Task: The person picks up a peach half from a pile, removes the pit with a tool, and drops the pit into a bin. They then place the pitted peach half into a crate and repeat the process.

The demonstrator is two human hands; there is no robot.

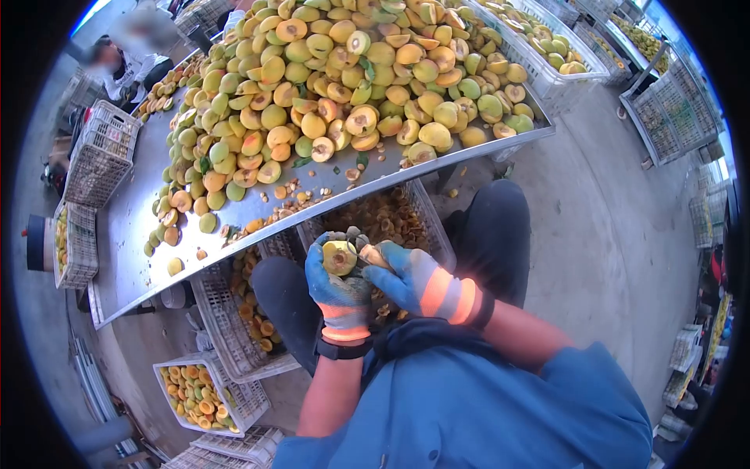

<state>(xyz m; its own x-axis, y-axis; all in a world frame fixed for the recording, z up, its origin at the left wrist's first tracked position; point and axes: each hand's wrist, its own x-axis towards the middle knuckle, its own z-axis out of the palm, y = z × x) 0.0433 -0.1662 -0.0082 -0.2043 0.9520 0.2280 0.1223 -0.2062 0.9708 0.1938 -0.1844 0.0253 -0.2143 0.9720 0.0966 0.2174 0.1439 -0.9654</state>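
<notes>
In the head view my left hand (337,293), in a blue glove with orange and grey bands, is closed around a yellow-green peach half (340,257). Its cut face is turned up and shows a brown centre. My right hand (406,275), gloved the same way, grips a small wooden-handled tool (373,255) close beside the fruit. The tool's working end is too small and partly hidden to make out. Both hands are above my lap, over a crate (432,213) holding brownish pits and scraps.
A metal table (129,248) in front bears a large heap of halved peaches (312,94). Below its edge, a crate (221,328) of fruit halves stands by my left knee, another crate (254,395) farther left. More crates (98,156) and a person (129,74) are at the left.
</notes>
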